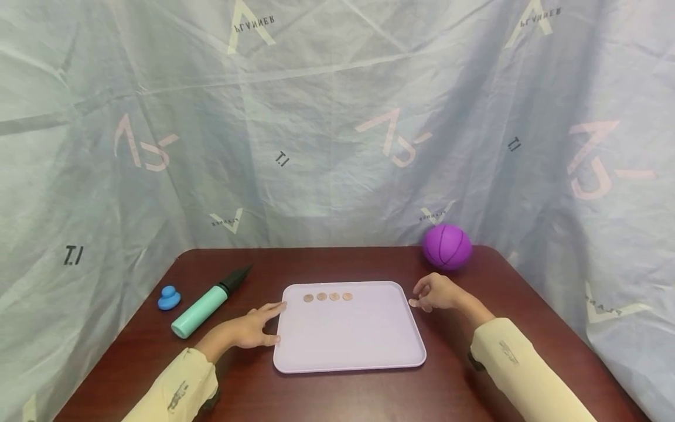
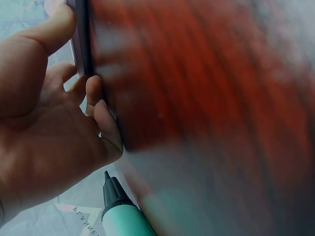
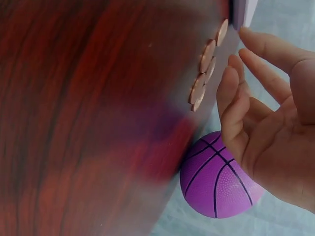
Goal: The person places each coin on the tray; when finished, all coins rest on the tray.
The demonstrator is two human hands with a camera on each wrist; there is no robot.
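A pale lilac tray (image 1: 350, 369) lies on the table, with a row of several copper-coloured coins (image 1: 334, 297) along its far side. At the tray's left rim, my left hand (image 1: 252, 329) rests its spread thumb and fingertips. My right hand (image 1: 440, 291) hovers just past the right rim, fingers loosely bent. Close by its fingertips a coin (image 1: 413, 303) shows in the head view. From the right wrist, several coins (image 3: 207, 55) are seen lying on the table beside the tray edge (image 3: 239, 12), and a gap shows between thumb and forefinger.
A purple ball (image 1: 447, 247) sits at the table's far right corner. On the left lie a mint-green hand pump (image 1: 200, 311) with a black nozzle and a small blue rubber duck (image 1: 169, 298). Grey printed sheeting (image 1: 327, 129) hangs behind the dark red-brown table (image 1: 337, 398).
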